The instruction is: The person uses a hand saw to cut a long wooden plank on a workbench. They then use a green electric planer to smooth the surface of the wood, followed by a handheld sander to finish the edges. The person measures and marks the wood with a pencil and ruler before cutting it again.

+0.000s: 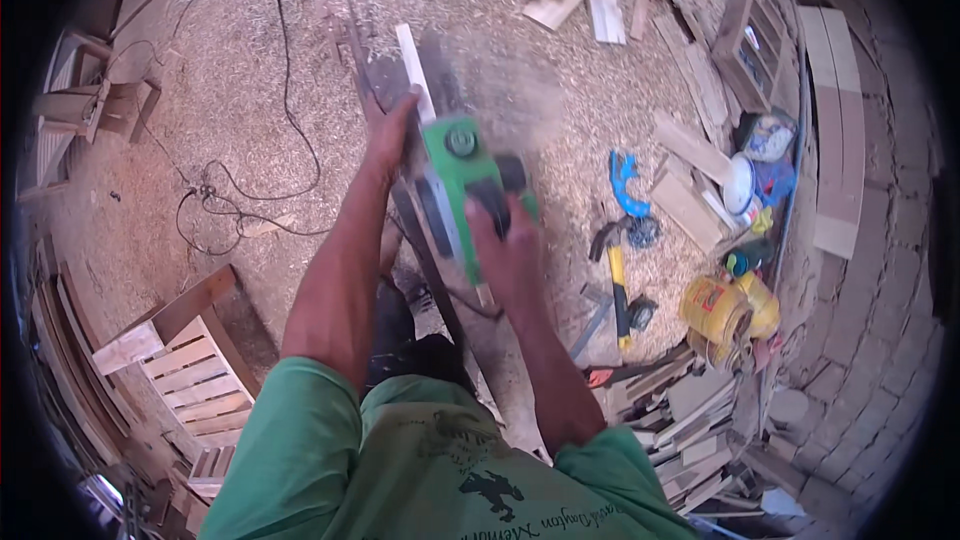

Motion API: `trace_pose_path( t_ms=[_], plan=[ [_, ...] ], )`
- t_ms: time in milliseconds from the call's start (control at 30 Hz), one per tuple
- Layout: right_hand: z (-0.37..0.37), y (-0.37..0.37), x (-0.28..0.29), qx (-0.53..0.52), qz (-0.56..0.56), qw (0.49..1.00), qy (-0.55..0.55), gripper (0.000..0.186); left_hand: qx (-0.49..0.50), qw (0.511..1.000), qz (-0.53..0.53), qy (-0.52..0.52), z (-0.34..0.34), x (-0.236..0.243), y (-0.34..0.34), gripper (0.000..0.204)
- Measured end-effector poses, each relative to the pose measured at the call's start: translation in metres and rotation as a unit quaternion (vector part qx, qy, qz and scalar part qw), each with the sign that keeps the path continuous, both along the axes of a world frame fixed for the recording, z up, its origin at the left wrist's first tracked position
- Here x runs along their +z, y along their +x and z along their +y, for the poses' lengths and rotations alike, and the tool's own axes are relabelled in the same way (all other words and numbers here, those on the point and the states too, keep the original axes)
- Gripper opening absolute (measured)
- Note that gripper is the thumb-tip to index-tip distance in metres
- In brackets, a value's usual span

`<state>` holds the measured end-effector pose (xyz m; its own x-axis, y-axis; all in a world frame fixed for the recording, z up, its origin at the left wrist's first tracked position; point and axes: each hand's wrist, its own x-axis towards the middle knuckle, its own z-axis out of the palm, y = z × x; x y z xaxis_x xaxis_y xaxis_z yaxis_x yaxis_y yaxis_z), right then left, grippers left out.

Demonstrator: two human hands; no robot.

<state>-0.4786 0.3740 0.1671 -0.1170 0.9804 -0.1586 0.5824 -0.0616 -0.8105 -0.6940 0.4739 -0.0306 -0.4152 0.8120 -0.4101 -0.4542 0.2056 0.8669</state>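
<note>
In my right hand (pixel 510 252) is the dark handle of a green electric hand planer (pixel 455 162), with fingers wrapped round it. The planer sits on a narrow pale wooden strip (pixel 409 52), which shows beyond its far end and a little at its near end. Just left of the planer's front, my left hand (pixel 390 130) is closed at the strip, thumb against its side; some of its fingers are hidden. Beneath the strip runs a narrow dark bench (pixel 428 265). Blurred dust or shavings hang to the right of the planer.
Wood shavings (pixel 240 70) cover the floor, and a black cable (pixel 288 70) loops on the left. A slatted wooden piece (pixel 205 380) lies near left. On the right are a yellow-handled hammer (pixel 618 290), a blue tool (pixel 627 183), yellow containers (pixel 715 310) and offcuts (pixel 690 215).
</note>
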Motion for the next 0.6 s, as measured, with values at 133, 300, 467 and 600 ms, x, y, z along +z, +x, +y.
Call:
trace_pose_path(
  t_ms=[133,300,467,600],
  plan=[
    [-0.137,0.093,-0.018,0.001,-0.105,0.992,0.062,0.045,-0.005,0.986,0.105,-0.129,0.012,0.027,0.023,0.102],
    [-0.255,0.169,-0.026,-0.056,-0.104,0.991,-0.065,0.051,0.026,0.978,0.123,-0.168,0.009,0.038,0.034,0.104],
    [-0.252,0.16,-0.033,-0.058,-0.096,0.993,-0.048,0.041,-0.001,0.975,0.102,-0.196,0.012,0.037,0.028,0.096],
    [-0.219,0.135,-0.039,-0.066,-0.1,0.993,-0.018,0.04,0.002,0.981,0.114,-0.158,0.01,0.033,0.027,0.093]
  ],
)
